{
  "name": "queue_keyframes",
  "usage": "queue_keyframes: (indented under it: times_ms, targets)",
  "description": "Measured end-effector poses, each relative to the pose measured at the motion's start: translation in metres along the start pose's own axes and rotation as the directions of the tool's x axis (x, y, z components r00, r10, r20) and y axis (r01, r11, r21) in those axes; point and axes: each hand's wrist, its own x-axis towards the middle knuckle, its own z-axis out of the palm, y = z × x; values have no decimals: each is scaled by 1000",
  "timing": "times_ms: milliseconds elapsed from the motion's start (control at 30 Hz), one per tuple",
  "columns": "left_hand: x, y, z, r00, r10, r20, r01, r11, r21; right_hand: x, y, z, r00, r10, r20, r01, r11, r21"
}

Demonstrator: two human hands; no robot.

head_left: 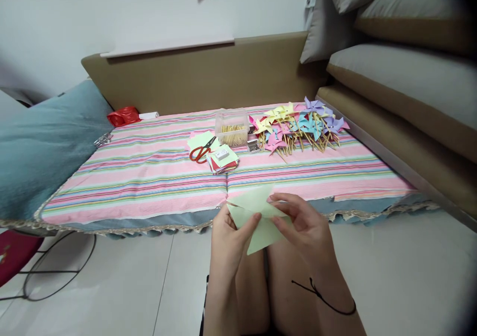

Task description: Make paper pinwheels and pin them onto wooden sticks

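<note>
To the right of the plastic box (231,118), many paper pinwheels (311,123) lie together in a heap, in yellow, pink, blue and purple. They look finished, so I judge that a good part of the work is done. On the near side of the box, well apart from it, is the pale green paper (265,232), held up in the air by 2 hands. The left hand (231,232) pinches its left part, with the thumb on top; the right hand (307,222) pinches its right part between thumb and fingers. At least 1 cut goes inward from its left side, but I see nothing fastened on it, so this piece seems not complete.

Some material seems also left. Just in front of the box is a paper stack (225,165) with a small white block (222,155) on top, and beside it the scissors (206,148) lie over loose paper (198,140).

About containers: the box holds many thin sticks (234,136). Just beside its right side is a clear packet (253,146) with small dark things, too small to tell. Far to the left of the box lies a red bag (124,116), whose inside I cannot see.
</note>
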Motion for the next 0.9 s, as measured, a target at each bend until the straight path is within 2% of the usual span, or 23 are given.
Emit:
queue_keyframes:
  times_ms: [100, 200, 367, 500, 700, 767, 900]
  targets:
    - [0, 0, 1, 1000, 10, -18, -10, 1000, 26, 0, 1, 1, 986, 164, 33, -167, 981, 97]
    - [0, -2, 0, 1000, 16, -1, -16, 998, 61, 1, 2, 4, 956, 292, -5, -287, 943, 166]
    - [0, -3, 0, 998, 44, 37, -45, 998, 44, 1, 6, 8, 932, 357, -67, -330, 909, 255]
    - [0, -1, 0, 1000, 4, 23, -3, 999, -48, 1, 8, 8, 918, 385, -101, -349, 900, 262]
    - [2, 4, -5, 988, 35, -150, -33, 999, 17, 1, 10, 0, 896, 439, 71, -443, 869, 220]
    - [4, 4, -10, 990, 38, -134, -32, 998, 52, 0, 10, -3, 882, 454, 124, -470, 862, 192]
    - [8, 1, -18, 999, -17, -30, 22, 988, 150, 0, 9, -8, 873, 448, 194, -473, 874, 111]
